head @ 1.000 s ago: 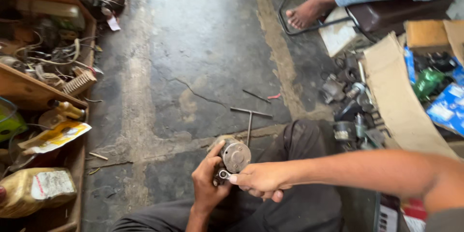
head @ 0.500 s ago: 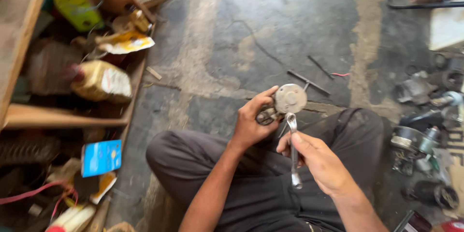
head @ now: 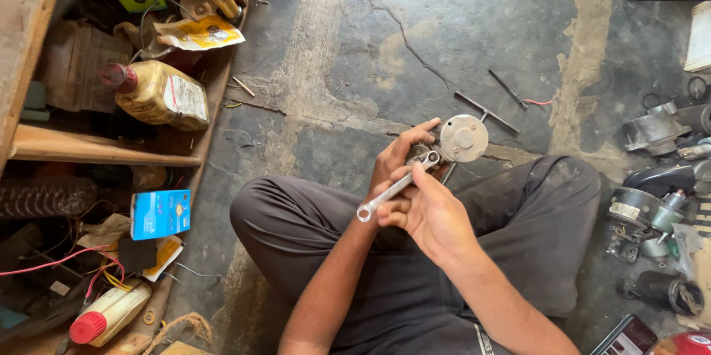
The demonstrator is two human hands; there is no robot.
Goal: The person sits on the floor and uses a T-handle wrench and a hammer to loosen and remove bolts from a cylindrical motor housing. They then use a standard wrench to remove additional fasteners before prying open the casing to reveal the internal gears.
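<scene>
Two hands share one small job here, and I see little margin in how they share it. My left hand (head: 396, 159) is closed around a small motor part with a round metal end plate (head: 464, 138), the fingers (head: 418, 133) curled over its near edge, the plate standing just beyond the fingertips and above my lap. My right hand (head: 429, 211) is closed on the shank of a ring spanner (head: 396, 186), whose far ring sits on a fastener right beside the left fingertips; its free ring juts out past my right thumb.

I judge the main risk to be the spanner slipping off the fastener: the left fingers lie so close to the ring that a slip would drive metal into them. I cannot tell how squarely the ring is seated, and a tilted seat would round the fastener. The part is held in the air, not braced, so it could twist out of the left hand and drop onto the cracked concrete floor (head: 444, 22), near the T-handle wrench (head: 485, 112) lying just beyond the plate.
</scene>
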